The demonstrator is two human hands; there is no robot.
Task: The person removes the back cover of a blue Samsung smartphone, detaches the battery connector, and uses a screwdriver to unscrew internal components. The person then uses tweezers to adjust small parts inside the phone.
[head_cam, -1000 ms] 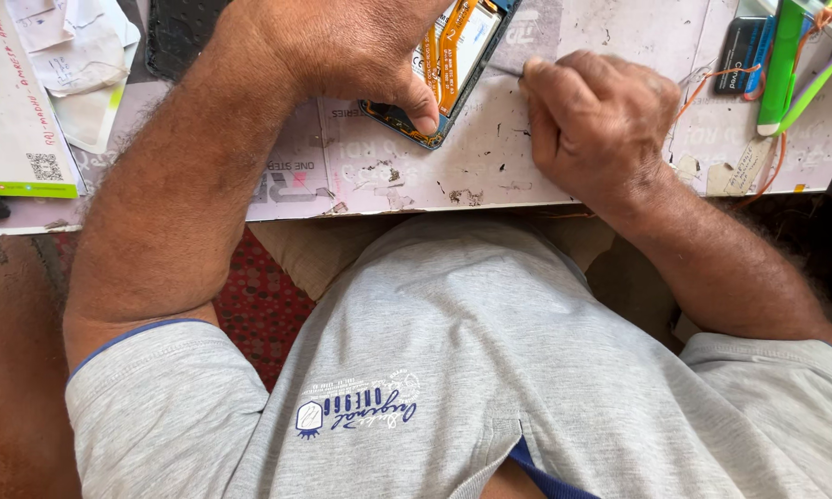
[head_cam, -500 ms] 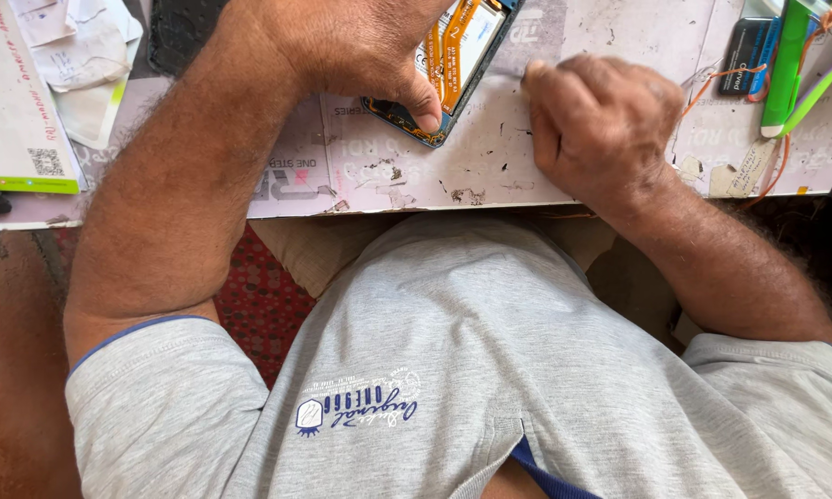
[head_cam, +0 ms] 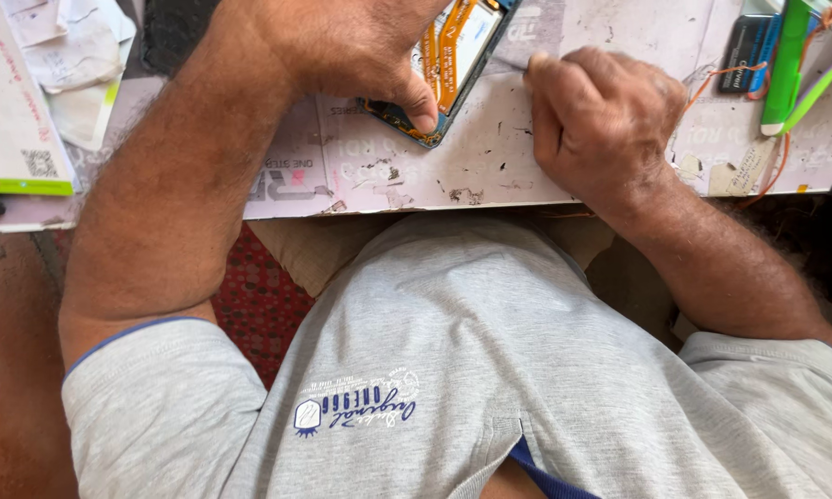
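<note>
Head view: at top centre of the frame I note an opened mobile phone with orange flex ribbon and exposed blue-edged board (head_cam: 453,55) lying on the scuffed, pale, paper-covered counter (head_cam: 490,166). The left hand (head_cam: 342,46) pins it, thumb pressed on its lower corner. The right hand (head_cam: 601,120), just right of it, has its fingers (head_cam: 550,92) curled tight around a thin metal tool (head_cam: 510,65), tip touching the phone's edge. I judge the phone light, stiff and fragile; hold it by the frame edges, clear of the ribbon. A green pen (head_cam: 786,65) lies upper right.
</note>
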